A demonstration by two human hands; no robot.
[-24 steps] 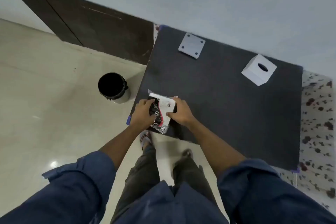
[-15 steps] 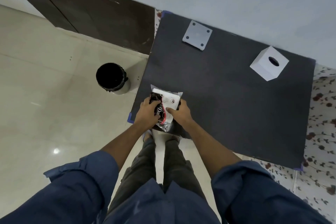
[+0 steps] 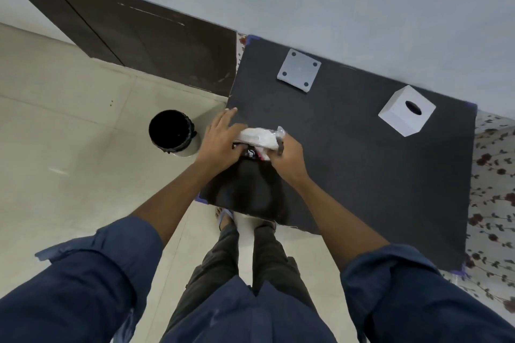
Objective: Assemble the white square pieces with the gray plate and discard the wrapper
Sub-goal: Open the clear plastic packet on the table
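A clear plastic wrapper with a white piece inside is lifted above the left part of the black table top. My left hand grips its left side, two fingers stretched out. My right hand pinches its right end. The packet is tilted and blurred, with black and red print showing between my hands. A gray square plate with four holes lies flat near the table's far edge. A white box with a round hole sits at the far right.
A black-lined bin stands on the tiled floor just left of the table. A dark wooden door is behind it. A floral cloth shows along the table's right side. My legs and feet are below the near edge.
Both hands have lifted the wrapped packet off the table's near-left edge and carried it further over the table. It has tilted, and my left fingers have spread.
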